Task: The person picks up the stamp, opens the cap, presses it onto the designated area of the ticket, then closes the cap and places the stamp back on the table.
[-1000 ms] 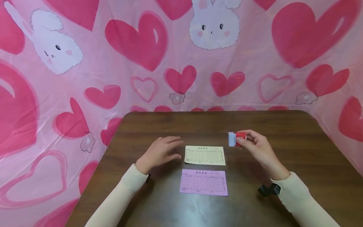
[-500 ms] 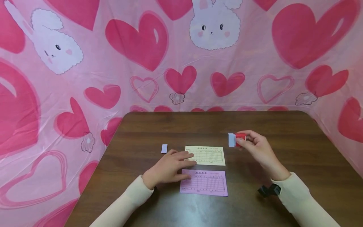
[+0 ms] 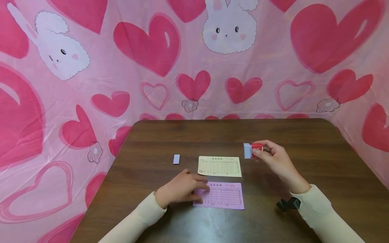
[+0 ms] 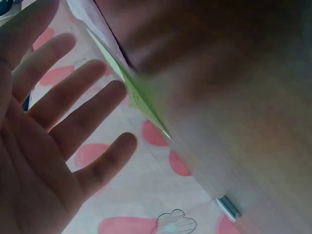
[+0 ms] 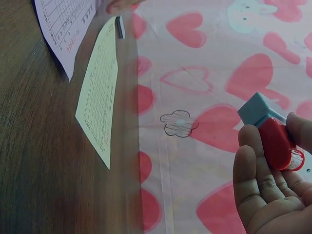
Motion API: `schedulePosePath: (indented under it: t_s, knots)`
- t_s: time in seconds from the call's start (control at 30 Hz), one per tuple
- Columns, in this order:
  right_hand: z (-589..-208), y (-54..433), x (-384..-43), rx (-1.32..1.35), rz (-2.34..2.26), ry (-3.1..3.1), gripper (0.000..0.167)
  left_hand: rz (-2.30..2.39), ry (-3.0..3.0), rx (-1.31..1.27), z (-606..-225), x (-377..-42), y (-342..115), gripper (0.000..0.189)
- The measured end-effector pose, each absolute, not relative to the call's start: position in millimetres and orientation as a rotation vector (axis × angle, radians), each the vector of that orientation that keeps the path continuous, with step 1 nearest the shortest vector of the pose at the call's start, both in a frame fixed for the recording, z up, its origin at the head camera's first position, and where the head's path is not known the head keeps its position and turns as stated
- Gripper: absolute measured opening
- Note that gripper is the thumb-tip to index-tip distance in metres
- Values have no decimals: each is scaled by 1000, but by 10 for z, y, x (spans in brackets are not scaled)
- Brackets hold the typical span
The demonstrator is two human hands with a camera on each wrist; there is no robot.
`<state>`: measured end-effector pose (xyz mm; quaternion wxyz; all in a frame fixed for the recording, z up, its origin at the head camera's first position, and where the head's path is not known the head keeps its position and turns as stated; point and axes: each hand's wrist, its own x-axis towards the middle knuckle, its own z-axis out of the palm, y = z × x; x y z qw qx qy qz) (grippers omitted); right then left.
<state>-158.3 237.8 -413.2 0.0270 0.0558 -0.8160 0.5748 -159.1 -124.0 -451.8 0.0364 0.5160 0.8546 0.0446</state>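
Note:
My right hand point(image 3: 279, 162) holds a red stamp point(image 3: 256, 150) with a pale blue-grey block at its end, above the table right of the slips. In the right wrist view the thumb and fingers pinch the stamp's red body point(image 5: 275, 144). My left hand point(image 3: 181, 187) is over the left edge of a purple printed form slip point(image 3: 223, 195), its fingers loosely spread in the left wrist view. Whether the fingertips touch the paper I cannot tell. Behind it lies a pale yellow printed slip point(image 3: 220, 166). A small flat whitish cap-like piece point(image 3: 176, 159) lies left of the slips.
All of this is on a dark brown wooden table point(image 3: 288, 222). A pink curtain point(image 3: 170, 60) with hearts and rabbits hangs behind and beside it. A black wrist device point(image 3: 288, 204) is strapped at the right cuff.
The left hand has moved right and toward me, across the yellow slip's left edge to the purple slip, uncovering the small whitish piece. The right hand with the stamp has hardly moved.

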Motion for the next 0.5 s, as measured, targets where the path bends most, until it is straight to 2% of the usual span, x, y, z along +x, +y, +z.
schedulePosePath:
  t_s: [0.27, 0.5]
  knots:
    - [-4114, 2365, -1554, 196, 1794, -2504, 39, 57, 2610, 1562, -4518, -1558, -1193, 30]
    - [-4137, 2322, -1466, 327, 1600, -2575, 35, 0, 2618, 1550, -4494, -1533, -1127, 30]
